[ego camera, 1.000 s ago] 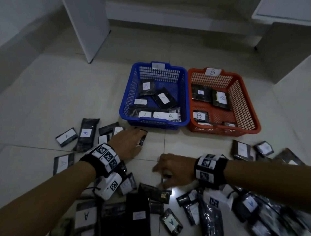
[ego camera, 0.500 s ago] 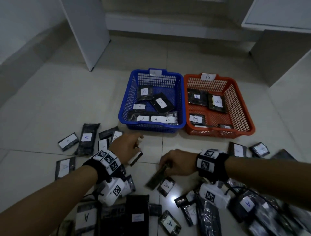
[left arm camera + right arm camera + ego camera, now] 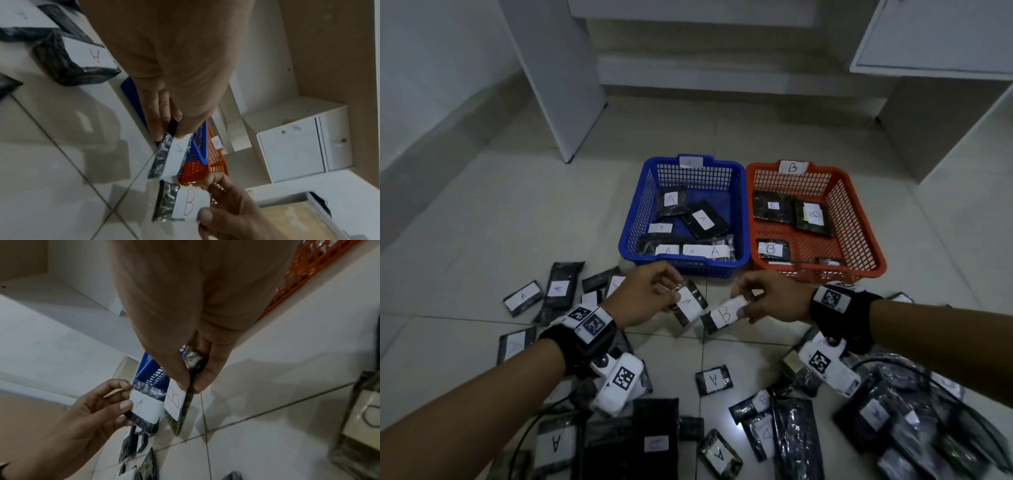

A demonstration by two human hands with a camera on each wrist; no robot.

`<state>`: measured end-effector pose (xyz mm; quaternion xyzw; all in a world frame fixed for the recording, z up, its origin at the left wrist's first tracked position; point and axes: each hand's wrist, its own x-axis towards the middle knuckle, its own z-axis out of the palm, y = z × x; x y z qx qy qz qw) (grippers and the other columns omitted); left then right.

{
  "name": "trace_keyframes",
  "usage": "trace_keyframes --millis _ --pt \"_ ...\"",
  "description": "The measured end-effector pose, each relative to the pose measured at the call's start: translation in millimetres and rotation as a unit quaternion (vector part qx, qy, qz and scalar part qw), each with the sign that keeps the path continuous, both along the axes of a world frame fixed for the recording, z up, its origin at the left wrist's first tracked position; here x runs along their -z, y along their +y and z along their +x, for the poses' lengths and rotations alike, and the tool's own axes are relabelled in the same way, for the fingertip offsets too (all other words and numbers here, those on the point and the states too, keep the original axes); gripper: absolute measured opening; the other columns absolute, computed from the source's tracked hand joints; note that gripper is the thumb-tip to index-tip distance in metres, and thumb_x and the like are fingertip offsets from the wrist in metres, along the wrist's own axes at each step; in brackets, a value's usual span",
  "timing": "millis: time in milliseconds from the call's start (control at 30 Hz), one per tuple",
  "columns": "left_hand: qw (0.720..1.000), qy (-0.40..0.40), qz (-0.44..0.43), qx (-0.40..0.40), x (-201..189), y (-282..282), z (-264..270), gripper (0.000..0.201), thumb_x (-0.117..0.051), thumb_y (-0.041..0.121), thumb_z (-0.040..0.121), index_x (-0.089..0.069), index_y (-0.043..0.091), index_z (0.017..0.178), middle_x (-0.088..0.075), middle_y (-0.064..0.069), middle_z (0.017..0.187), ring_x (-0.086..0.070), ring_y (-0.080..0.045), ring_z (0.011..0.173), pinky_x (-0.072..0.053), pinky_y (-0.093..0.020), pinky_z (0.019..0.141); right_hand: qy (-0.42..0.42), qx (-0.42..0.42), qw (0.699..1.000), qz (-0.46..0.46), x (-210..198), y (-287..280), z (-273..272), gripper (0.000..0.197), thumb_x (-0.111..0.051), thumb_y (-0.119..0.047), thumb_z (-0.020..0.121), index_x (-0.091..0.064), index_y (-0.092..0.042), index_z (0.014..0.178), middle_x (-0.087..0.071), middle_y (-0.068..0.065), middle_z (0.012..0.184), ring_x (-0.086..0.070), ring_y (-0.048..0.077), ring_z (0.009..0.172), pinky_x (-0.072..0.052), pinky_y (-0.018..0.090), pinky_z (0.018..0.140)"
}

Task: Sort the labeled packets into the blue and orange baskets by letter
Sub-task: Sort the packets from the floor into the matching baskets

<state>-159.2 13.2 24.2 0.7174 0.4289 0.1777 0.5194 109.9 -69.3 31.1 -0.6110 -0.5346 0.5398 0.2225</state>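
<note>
My left hand (image 3: pixel 654 294) pinches a dark packet labeled A (image 3: pixel 688 305) by its upper end, raised above the floor just in front of the blue basket (image 3: pixel 630 236). My right hand (image 3: pixel 763 298) pinches a packet labeled B (image 3: pixel 722 315) beside it, in front of the orange basket (image 3: pixel 873 246). The two packets hang side by side, almost touching. In the left wrist view the A packet (image 3: pixel 174 155) sits above the B packet (image 3: pixel 189 204). The right wrist view shows the A packet (image 3: pixel 146 407) and the B packet (image 3: pixel 174 402) with labels facing up.
Several A packets lie in the blue basket and B packets in the orange one. Many loose labeled packets (image 3: pixel 558 287) are scattered on the tiled floor at left, front and right. White cabinet panels (image 3: pixel 558 78) stand behind the baskets.
Both hands have lifted off the floor and moved toward the baskets, each carrying a packet. The packets now face up with labels A and B showing.
</note>
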Motion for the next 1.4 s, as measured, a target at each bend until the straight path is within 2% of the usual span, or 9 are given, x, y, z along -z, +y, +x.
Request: trace_keyframes --millis 200,567,733,867,1000,1067,1167,1300,1400 --pt "0.996 -0.069 -0.050 -0.024 -17.8 0.8 11.5 0.033 -0.062 -0.008 0.089 -0.061 0.017 0.112 -0.060 -0.009 0.089 -0.068 -0.015 0.077 -0.059 -0.028 0.069 0.017 0.025 1.000 -0.004 -12.3 -1.4 10.1 0.026 -0.076 0.003 0.082 -0.069 -0.009 0.103 -0.055 0.029 0.123 -0.067 0.039 0.103 -0.060 0.030 0.072" --pt "0.995 -0.021 0.085 -0.041 -33.0 26.2 8.2 0.034 -0.068 -0.003 0.086 -0.060 0.020 0.110 -0.062 0.000 0.096 -0.067 -0.001 0.075 -0.051 -0.013 0.068 0.049 0.104 0.993 0.005 -33.4 17.0 24.3 0.020 -0.069 0.003 0.088 -0.070 -0.006 0.105 -0.071 0.017 0.109 -0.072 0.023 0.089 -0.061 0.034 0.073" --pt "0.982 0.081 0.152 -0.083 -41.4 75.2 11.3 0.029 -0.070 0.006 0.086 -0.061 0.019 0.110 -0.062 -0.002 0.099 -0.066 -0.019 0.081 -0.050 -0.019 0.068 0.071 0.151 0.986 0.014 -36.9 20.0 35.6 0.021 -0.069 0.004 0.087 -0.070 -0.007 0.105 -0.071 0.016 0.110 -0.071 0.033 0.100 -0.062 0.042 0.082" --pt "0.972 0.149 0.166 -0.075 -28.0 99.7 20.4 0.024 -0.068 0.008 0.086 -0.060 0.022 0.104 -0.064 -0.002 0.093 -0.064 -0.024 0.085 -0.048 -0.022 0.071 0.073 0.188 0.979 0.034 -41.7 13.5 47.2 0.020 -0.067 0.006 0.087 -0.071 -0.005 0.103 -0.073 0.012 0.107 -0.072 0.028 0.097 -0.062 0.030 0.072" --pt "0.835 0.448 0.318 0.039 -13.8 107.4 25.1 0.033 -0.063 0.027 0.085 -0.060 0.033 0.117 -0.062 -0.001 0.117 -0.054 -0.027 0.110 -0.029 -0.041 0.092 0.061 0.214 0.974 0.034 -46.7 12.9 80.7 0.022 -0.068 0.001 0.088 -0.070 -0.005 0.109 -0.072 0.009 0.111 -0.073 0.024 0.098 -0.062 0.036 0.080" --pt "0.801 0.479 0.355 0.052 -13.1 107.5 27.0 0.036 -0.063 0.028 0.084 -0.060 0.037 0.119 -0.055 0.000 0.124 -0.044 -0.027 0.116 -0.022 -0.042 0.088 0.110 0.272 0.955 0.040 -45.3 16.9 99.1 0.021 -0.068 0.002 0.088 -0.068 -0.002 0.109 -0.071 0.013 0.112 -0.074 0.024 0.094 -0.062 0.032 0.073" --pt "0.813 0.442 0.375 0.052 -14.3 107.6 32.6 0.029 -0.060 0.030 0.089 -0.062 0.035 0.118 -0.053 0.001 0.125 -0.042 -0.027 0.118 -0.020 -0.040 0.085 0.037 0.346 0.935 0.069 -37.2 24.9 128.6 0.017 -0.074 -0.004 0.085 -0.071 -0.009 0.100 -0.073 0.012 0.108 -0.073 0.026 0.095 -0.061 0.039 0.082" --pt "0.889 0.298 0.337 0.081 -17.8 92.7 50.3 0.012 -0.057 0.039 0.094 -0.064 0.037 0.103 -0.060 0.008 0.112 -0.055 -0.019 0.108 -0.030 -0.041 0.094 -0.190 0.282 0.939 0.047 -27.5 32.1 157.0 0.014 -0.077 -0.013 0.084 -0.073 -0.009 0.096 -0.072 0.006 0.103 -0.069 0.022 0.097 -0.056 0.040 0.093" --pt "0.906 0.246 0.311 0.150 -14.9 70.0 63.6 0.014 -0.055 0.046 0.094 -0.063 0.037 0.100 -0.062 0.016 0.102 -0.061 -0.011 0.093 -0.044 -0.046 0.097 -0.175 0.222 0.959 0.038 -24.7 34.4 152.8 0.014 -0.078 -0.012 0.084 -0.073 -0.007 0.096 -0.074 0.005 0.099 -0.069 0.018 0.093 -0.056 0.031 0.086"
